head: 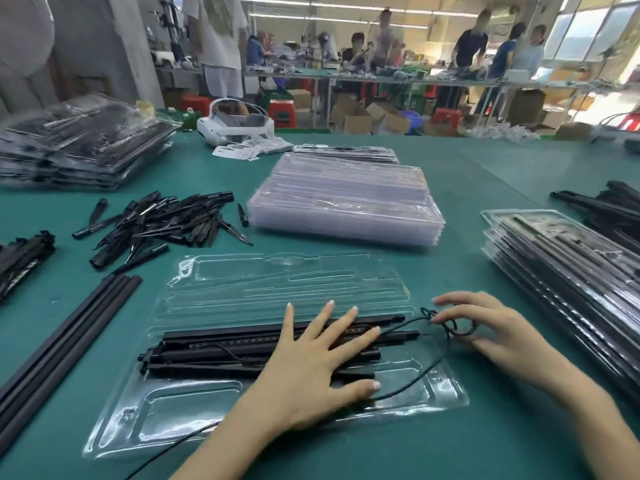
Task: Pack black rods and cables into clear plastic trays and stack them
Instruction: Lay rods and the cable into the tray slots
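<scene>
Landmark: open clear tray (277,289) lying on the green counter (485,174), centre foreground; all places are given from it.
Far left, back: stack of filled trays (83,147), well apart from the open tray.
Left edge: dark bundle (20,258), partly cut off by the frame; contents cannot be told.
Left, near: long black rods (65,334) lying side by side on the counter, just beside the tray's left edge.
Left, behind: loose heap of black spikes (162,223), near the tray's back left corner.
In the tray: black rods (214,351) laid lengthwise across its middle channels.
Left hand (311,368): flat on the rods in the tray, fingers straight and spread, pressing down; grips nothing.
Behind the tray: stack of empty clear trays (346,206); beyond it a white headset (235,124) on the counter.
Cable (412,382): thin, black, running from the rods over the tray's right side to a small coil at its right edge.
Right hand (491,330): at the tray's right edge, fingertips curled, pinching the coil of the cable.
Right: second stack of filled trays (561,265), near the tray; more black rods (606,209) behind that stack.
</scene>
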